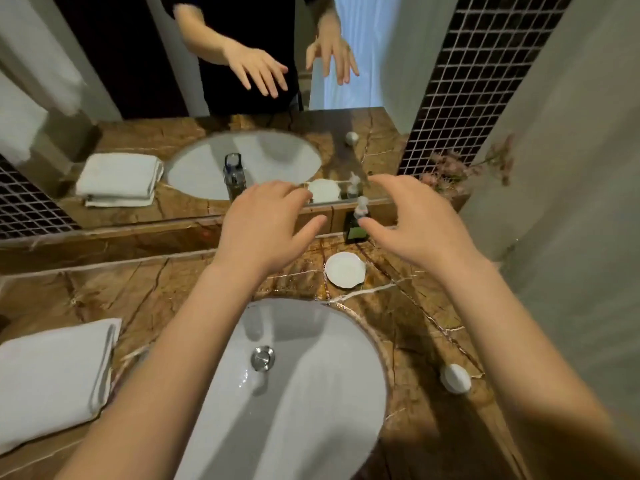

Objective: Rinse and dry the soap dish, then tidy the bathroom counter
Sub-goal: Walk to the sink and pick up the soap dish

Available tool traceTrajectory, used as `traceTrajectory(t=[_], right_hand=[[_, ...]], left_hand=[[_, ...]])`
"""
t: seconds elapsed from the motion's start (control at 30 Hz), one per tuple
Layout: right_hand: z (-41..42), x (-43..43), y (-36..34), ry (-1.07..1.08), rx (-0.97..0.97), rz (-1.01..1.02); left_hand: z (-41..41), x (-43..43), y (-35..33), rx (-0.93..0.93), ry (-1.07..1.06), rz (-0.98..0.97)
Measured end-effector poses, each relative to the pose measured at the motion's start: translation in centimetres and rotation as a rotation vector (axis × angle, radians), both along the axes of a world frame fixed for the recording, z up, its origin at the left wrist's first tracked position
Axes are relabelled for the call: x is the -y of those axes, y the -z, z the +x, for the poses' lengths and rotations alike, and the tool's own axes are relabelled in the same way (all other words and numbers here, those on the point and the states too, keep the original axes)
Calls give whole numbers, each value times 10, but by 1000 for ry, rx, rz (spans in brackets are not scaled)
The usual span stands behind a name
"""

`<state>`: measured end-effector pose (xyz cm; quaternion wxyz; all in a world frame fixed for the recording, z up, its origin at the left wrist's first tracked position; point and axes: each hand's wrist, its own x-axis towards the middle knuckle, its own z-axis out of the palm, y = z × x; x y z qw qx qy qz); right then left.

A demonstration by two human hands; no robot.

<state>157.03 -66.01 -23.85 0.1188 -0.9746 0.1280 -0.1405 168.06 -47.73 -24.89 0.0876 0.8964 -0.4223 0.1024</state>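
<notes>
A small white round soap dish (345,269) lies on the brown marble counter (415,327) behind the sink, with nothing in it. A white bar of soap (455,378) rests on the counter to the right of the basin. My left hand (266,226) hovers above the counter left of the dish, fingers spread, holding nothing. My right hand (415,223) hovers right of the dish, fingers apart and empty, its fingertips near a dark pump bottle (357,223) by the mirror.
A white oval sink (349,403) with a metal drain plug (262,357) fills the near middle. A folded white towel (52,375) lies at the left. The mirror (138,81) behind reflects the counter and faucet. Pink dried flowers (457,168) stand at the back right.
</notes>
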Motion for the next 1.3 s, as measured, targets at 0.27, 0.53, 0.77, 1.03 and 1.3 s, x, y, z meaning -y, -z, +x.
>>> traceTrajectory(t=[0.27, 0.53, 0.77, 1.03, 1.3], right_hand=[[6, 30, 127, 29, -91, 77], [12, 47, 217, 9, -191, 156], [24, 47, 251, 303, -158, 513], [41, 41, 269, 483, -122, 1086], [50, 40, 270, 484, -160, 1069]], left_hand=[[3, 23, 120, -145, 22, 88], [2, 41, 194, -228, -33, 96], [-3, 38, 201, -264, -91, -24], [-16, 26, 190, -328, -177, -177], [-31, 6, 198, -366, -224, -206]])
